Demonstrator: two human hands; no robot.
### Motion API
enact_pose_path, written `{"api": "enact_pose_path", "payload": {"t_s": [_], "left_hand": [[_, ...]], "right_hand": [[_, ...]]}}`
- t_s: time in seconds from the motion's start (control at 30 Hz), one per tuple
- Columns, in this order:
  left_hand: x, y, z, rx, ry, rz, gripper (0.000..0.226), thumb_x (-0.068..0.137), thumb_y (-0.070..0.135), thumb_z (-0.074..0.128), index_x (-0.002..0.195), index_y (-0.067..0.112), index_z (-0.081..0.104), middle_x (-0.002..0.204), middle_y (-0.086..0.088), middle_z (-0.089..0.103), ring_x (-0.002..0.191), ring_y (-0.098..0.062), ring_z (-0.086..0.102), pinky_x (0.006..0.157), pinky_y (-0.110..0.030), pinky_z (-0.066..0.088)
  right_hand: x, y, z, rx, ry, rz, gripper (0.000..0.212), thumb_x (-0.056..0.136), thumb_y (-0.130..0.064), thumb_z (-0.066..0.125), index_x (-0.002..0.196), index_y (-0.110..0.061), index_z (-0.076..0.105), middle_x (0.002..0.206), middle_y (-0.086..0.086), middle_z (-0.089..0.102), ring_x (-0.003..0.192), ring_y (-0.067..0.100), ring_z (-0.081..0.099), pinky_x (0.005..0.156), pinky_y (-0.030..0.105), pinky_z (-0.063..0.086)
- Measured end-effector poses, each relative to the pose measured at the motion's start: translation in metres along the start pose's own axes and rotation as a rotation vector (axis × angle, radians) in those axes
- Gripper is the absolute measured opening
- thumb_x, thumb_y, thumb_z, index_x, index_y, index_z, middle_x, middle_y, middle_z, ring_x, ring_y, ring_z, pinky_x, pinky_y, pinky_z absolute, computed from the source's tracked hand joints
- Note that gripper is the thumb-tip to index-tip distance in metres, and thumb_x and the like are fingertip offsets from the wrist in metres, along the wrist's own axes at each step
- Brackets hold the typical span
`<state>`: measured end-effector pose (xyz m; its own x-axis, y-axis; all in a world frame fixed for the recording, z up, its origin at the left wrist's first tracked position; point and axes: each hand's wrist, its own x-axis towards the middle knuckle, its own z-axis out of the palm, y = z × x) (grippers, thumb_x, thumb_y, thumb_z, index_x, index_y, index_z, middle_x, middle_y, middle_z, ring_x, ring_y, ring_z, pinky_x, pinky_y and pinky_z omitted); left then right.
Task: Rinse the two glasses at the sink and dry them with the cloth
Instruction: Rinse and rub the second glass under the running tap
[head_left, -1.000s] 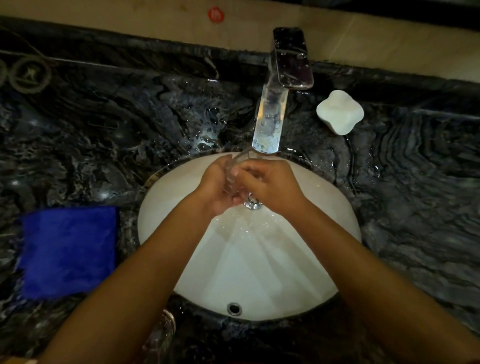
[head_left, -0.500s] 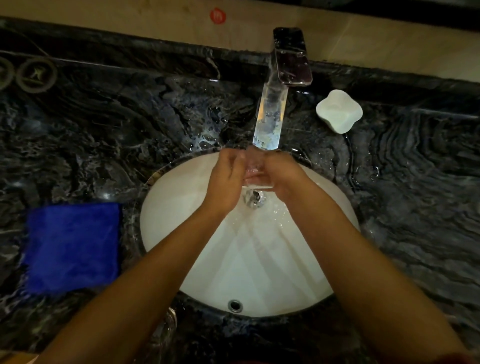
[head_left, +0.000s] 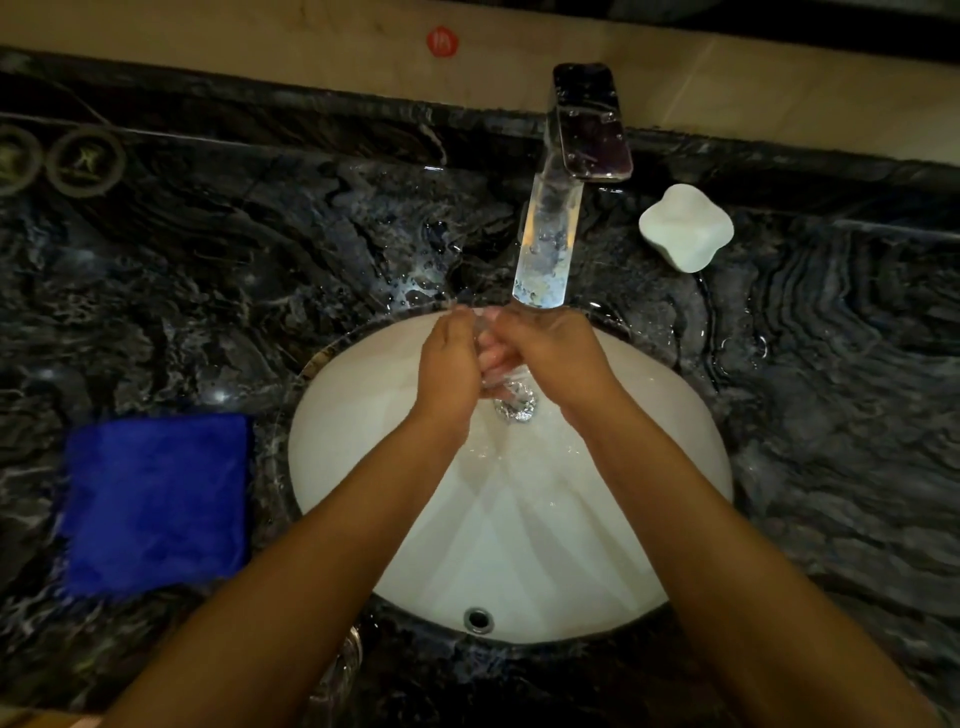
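Item: my left hand (head_left: 451, 364) and right hand (head_left: 551, 358), brought together under the spout, fingers curled round a clear drinking glass (head_left: 492, 358) held between them; the glass is mostly hidden by the fingers and only a blurred sliver of it shows.

Item: a chrome flat-spout tap (head_left: 545, 244), just beyond the hands, water running from it over the glass.

Item: a white oval ceramic sink basin (head_left: 649, 467), directly below the hands, wet, with the drain just under the glass.

Item: a second clear glass (head_left: 349, 652), back toward my body beside the left forearm, standing on the dark marbled stone desk (head_left: 208, 291); only part of its rim shows.

Item: a folded blue microfibre cloth (head_left: 156, 499), well to the left of the left hand, lying flat on the desk, untouched.

Item: a white lobed soap dish (head_left: 685, 226), beyond and right of the right hand.

Status, my judgement: rinsing of the first glass is under way. Whether the second has been rinsed I cannot tell. Drying of both remains.
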<state>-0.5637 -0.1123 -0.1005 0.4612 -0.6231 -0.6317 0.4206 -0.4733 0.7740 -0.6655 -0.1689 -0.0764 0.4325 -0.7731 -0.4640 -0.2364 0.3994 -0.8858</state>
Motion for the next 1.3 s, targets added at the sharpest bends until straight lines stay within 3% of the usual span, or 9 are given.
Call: {"api": "enact_pose_path", "payload": {"t_s": [0.2, 0.37, 0.43, 0.57, 0.73, 0.87, 1.0, 1.17, 1.3], "left_hand": [[0.000, 0.000, -0.010, -0.128, -0.161, -0.296, 0.050, 0.111, 0.040, 0.031, 0.086, 0.015, 0.067, 0.063, -0.004, 0.066, 0.054, -0.014, 0.066, 0.051, -0.028, 0.057], [-0.001, -0.007, -0.005, 0.210, -0.083, 0.033, 0.039, 0.112, 0.036, 0.036, 0.105, 0.008, 0.063, 0.085, -0.006, 0.075, 0.075, -0.023, 0.074, 0.061, -0.024, 0.059], [-0.002, -0.010, -0.012, 0.454, -0.052, 0.273, 0.026, 0.112, 0.027, 0.040, 0.099, 0.011, 0.056, 0.081, 0.002, 0.066, 0.068, -0.005, 0.064, 0.054, -0.008, 0.045], [-0.003, -0.011, -0.019, 0.480, -0.059, 0.364, 0.024, 0.103, 0.045, 0.054, 0.093, 0.023, 0.056, 0.080, 0.008, 0.067, 0.069, 0.006, 0.062, 0.058, -0.011, 0.045], [-0.004, -0.014, -0.023, 0.307, -0.118, 0.245, 0.028, 0.097, 0.051, 0.061, 0.115, 0.028, 0.060, 0.105, 0.010, 0.068, 0.094, -0.011, 0.071, 0.074, -0.031, 0.062], [-0.007, -0.015, -0.023, 0.241, -0.069, 0.188, 0.011, 0.106, 0.046, 0.054, 0.106, 0.036, 0.058, 0.102, 0.007, 0.071, 0.078, -0.005, 0.074, 0.056, -0.027, 0.059], [-0.009, -0.003, -0.019, 0.139, -0.056, -0.013, 0.039, 0.107, 0.052, 0.045, 0.106, 0.021, 0.067, 0.078, 0.001, 0.073, 0.057, -0.015, 0.067, 0.047, -0.030, 0.051], [-0.008, 0.015, -0.019, 0.019, -0.193, -0.291, 0.053, 0.109, 0.046, 0.037, 0.073, 0.021, 0.067, 0.051, 0.000, 0.059, 0.045, -0.019, 0.052, 0.044, -0.022, 0.035], [-0.001, 0.015, -0.010, 0.011, -0.189, -0.244, 0.051, 0.109, 0.050, 0.035, 0.104, 0.013, 0.070, 0.063, -0.003, 0.062, 0.049, -0.020, 0.051, 0.044, -0.022, 0.037]], "right_hand": [[-0.008, 0.013, -0.013, -0.327, -0.169, -0.149, 0.023, 0.100, -0.027, 0.069, 0.085, -0.016, 0.082, 0.077, 0.003, 0.080, 0.077, 0.021, 0.079, 0.083, 0.039, 0.062], [0.003, 0.010, -0.009, -0.208, 0.084, 0.153, 0.054, 0.104, -0.047, 0.057, 0.072, -0.009, 0.078, 0.069, 0.009, 0.078, 0.068, 0.024, 0.078, 0.079, 0.034, 0.062], [0.005, 0.006, -0.008, -0.102, 0.030, 0.289, 0.057, 0.103, -0.047, 0.058, 0.074, -0.001, 0.075, 0.068, 0.019, 0.076, 0.064, 0.032, 0.077, 0.072, 0.038, 0.065], [0.004, 0.006, -0.002, -0.010, 0.049, 0.259, 0.047, 0.100, -0.038, 0.062, 0.076, 0.000, 0.075, 0.066, 0.022, 0.074, 0.058, 0.034, 0.075, 0.070, 0.047, 0.066], [0.006, 0.001, 0.003, 0.123, 0.090, 0.304, 0.033, 0.101, -0.032, 0.064, 0.080, -0.010, 0.076, 0.070, 0.013, 0.077, 0.060, 0.024, 0.076, 0.057, 0.027, 0.059], [0.000, 0.004, 0.005, 0.049, -0.016, 0.199, 0.021, 0.101, -0.025, 0.062, 0.095, -0.010, 0.076, 0.083, 0.012, 0.080, 0.074, 0.024, 0.079, 0.067, 0.031, 0.061], [-0.011, 0.003, 0.003, -0.188, -0.043, -0.039, 0.019, 0.102, -0.024, 0.064, 0.091, -0.031, 0.078, 0.094, -0.003, 0.080, 0.093, 0.017, 0.076, 0.088, 0.035, 0.058], [-0.018, 0.000, -0.007, -0.266, -0.130, -0.047, 0.024, 0.100, -0.030, 0.068, 0.081, -0.036, 0.082, 0.085, -0.007, 0.082, 0.088, 0.018, 0.078, 0.089, 0.041, 0.060], [-0.010, -0.001, -0.010, -0.227, -0.104, -0.067, 0.034, 0.102, -0.037, 0.063, 0.074, -0.034, 0.084, 0.081, -0.005, 0.082, 0.083, 0.011, 0.079, 0.083, 0.018, 0.055]]}}
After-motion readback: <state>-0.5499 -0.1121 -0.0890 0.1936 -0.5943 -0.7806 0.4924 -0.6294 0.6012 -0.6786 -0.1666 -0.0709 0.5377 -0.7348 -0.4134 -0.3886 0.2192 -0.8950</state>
